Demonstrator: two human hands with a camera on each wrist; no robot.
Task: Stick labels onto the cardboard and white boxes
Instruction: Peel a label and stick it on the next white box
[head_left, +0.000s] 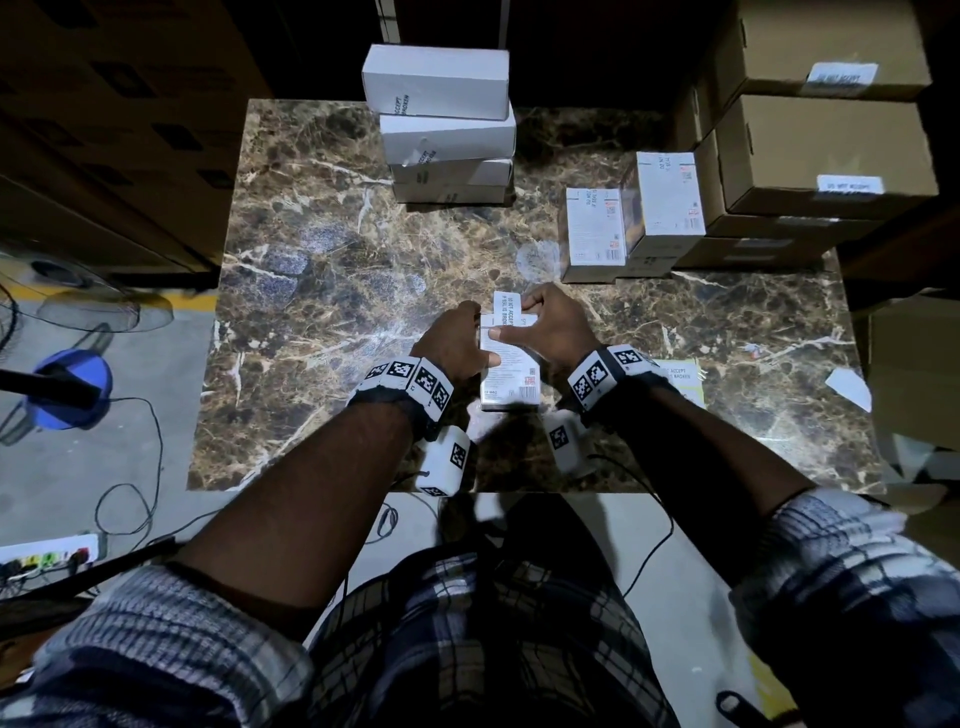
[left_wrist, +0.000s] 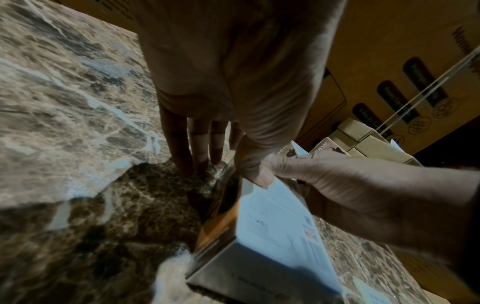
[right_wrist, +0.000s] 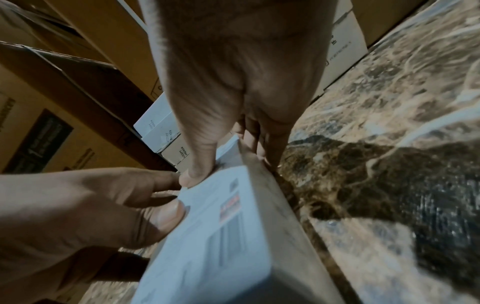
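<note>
On the desk (head_left: 322, 291) lies a light, stiff box (head_left: 509, 382). Left hand (head_left: 454, 345) grips its side; right hand (head_left: 553, 332) fingers pinch the thin, floppy label (head_left: 506, 312), best held by its edges.

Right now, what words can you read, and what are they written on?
"DO NOT ACCEPT IF SEAL IS BROKEN", partly covered: label both hands press on the small white box.
"ACCEPT BROKEN": labels on the stacked white boxes.
"DO NOT ACCEPT": labels on the cardboard boxes.
"ACCEPT BROKEN": label sheet.
Small print on the standing white boxes: too small.
</note>
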